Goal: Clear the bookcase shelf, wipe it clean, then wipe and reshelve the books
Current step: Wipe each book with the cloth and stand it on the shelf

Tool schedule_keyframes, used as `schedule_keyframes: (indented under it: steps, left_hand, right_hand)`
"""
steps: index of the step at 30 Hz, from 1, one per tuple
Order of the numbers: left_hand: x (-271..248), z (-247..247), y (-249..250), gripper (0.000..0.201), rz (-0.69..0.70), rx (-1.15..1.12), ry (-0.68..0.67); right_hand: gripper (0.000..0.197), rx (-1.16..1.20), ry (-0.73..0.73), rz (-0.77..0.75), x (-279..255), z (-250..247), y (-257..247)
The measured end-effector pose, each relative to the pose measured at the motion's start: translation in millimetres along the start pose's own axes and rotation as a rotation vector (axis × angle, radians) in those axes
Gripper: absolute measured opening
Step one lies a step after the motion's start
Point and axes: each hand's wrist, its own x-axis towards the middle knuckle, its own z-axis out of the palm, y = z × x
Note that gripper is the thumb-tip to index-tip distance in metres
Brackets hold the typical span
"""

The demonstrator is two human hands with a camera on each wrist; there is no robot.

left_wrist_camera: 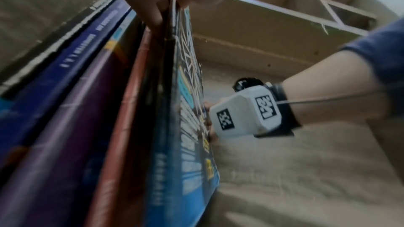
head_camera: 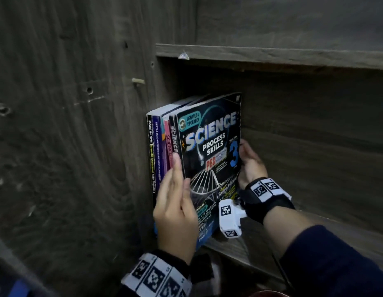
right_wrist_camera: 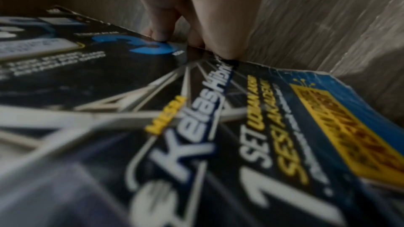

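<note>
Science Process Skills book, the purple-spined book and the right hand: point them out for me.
Science Process Skills book [head_camera: 209, 144]: head view, on the front cover's title.
Purple-spined book [head_camera: 159, 151]: head view, on the middle of its spine.
Right hand [head_camera: 249, 162]: head view, on the back of the hand behind the cover's edge.

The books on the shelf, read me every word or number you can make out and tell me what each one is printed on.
Front book cover: "UPDATED & UPGRADED"
Same cover: "SCIENCE PROCESS SKILLS"
Same cover: "PBD", "3"
Same cover, right wrist view: "Kelas Hibrid", "1 SET"
Black spine: "SCIENCE"
Pink spine: "SCIENCE"
Purple spine: "KERTAS SOALAN PEPERIKSAAN"; the rest is blurred
Outer black spine: "Modul A+ SPM Matematik"; the rest is too small
Lower cover text: too blurred to read
</note>
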Motion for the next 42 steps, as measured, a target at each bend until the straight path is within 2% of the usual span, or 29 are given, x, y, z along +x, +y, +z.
schedule_keyframes:
  steps: [6, 10, 16, 19, 21, 23, 25, 27, 29, 32, 36, 42]
  left_hand:
    - [-4.3, -0.9, -6.7, 0.051, 0.056, 0.124, -0.024]
    - [-4.2, -0.6, -8.9, 0.05, 0.06, 0.176, -0.02]
    - [-6.1, -2.2, -12.3, 0.053, 0.093, 0.208, -0.074]
    - [-15.5, -1.0, -18.7, 0.052, 0.127, 0.244, -0.146]
    - [-22.1, -1.4, -23.6, 0.05, 0.15, 0.258, -0.222]
    - [-25.7, -6.3, -24.9, 0.053, 0.189, 0.34, -0.302]
    - [-27.8, -10.2, -26.1, 0.058, 0.241, 0.366, -0.32]
    - [-27.4, -12.6, -25.2, 0.072, 0.259, 0.339, -0.322]
    - [-28.7, -12.4, -26.5, 0.078, 0.299, 0.359, -0.313]
    - [-32.3, -11.1, -29.4, 0.079, 0.349, 0.489, -0.333]
    - [-34.9, -7.4, -36.4, 0.085, 0.308, 0.553, -0.359]
    - [-37.4, -1.8, -32.2, 0.081, 0.223, 0.493, -0.373]
  right_hand:
    - [0.023, -0.037, -0.031, -0.011, 1.0, 3.8, 5.8]
    - [0.029, -0.096, -0.013, 0.012, 1.6, 3.0, 10.9]
    - [0.057, -0.37, -0.11, -0.022, -4.4, 5.1, 16.2]
    - [0.077, -0.675, -0.125, -0.026, -12.9, 9.8, 12.3]
    - [0.082, -0.812, -0.102, -0.04, -19.1, 12.2, 8.9]
    - [0.079, -0.861, -0.053, -0.006, -26.5, 10.2, 9.5]
    - [0.071, -0.876, -0.032, 0.063, -33.6, 2.5, 15.6]
    - [0.062, -0.853, -0.019, 0.158, -45.4, -5.3, 19.9]
    - [0.055, -0.831, -0.044, 0.23, -59.5, -10.3, 21.2]
    - [0.058, -0.749, -0.106, 0.302, -73.9, -15.1, 23.4]
    - [0.066, -0.784, -0.172, 0.329, -76.8, -14.3, 30.8]
    - [0.061, -0.742, -0.101, 0.359, -78.0, -14.6, 23.5]
